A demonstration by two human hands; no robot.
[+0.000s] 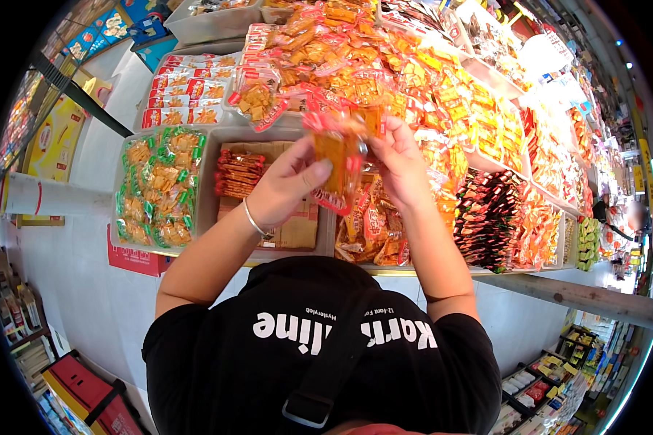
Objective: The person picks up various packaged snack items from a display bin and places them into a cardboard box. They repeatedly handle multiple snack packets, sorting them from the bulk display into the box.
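My left hand [288,187] grips a red-edged clear snack packet [337,168] with an orange-brown filling, its thumb across the front. Another small packet [374,120] is pinched in the fingers of my right hand [401,163], just beyond the first one. Motion blur hides where the two packets meet and whether more are behind them. Both hands are above the front bins of a snack display. Beneath them is a bin with a flattened cardboard sheet [291,225] and a stack of red-ended snack sticks [239,174].
Green-edged snack packets [160,187] fill a bin at the left, with red-and-white packets [188,89] behind. A large heap of orange packets [332,54] rises beyond my hands. Dark packets [487,220] lie at the right. A person [617,220] is at the far right.
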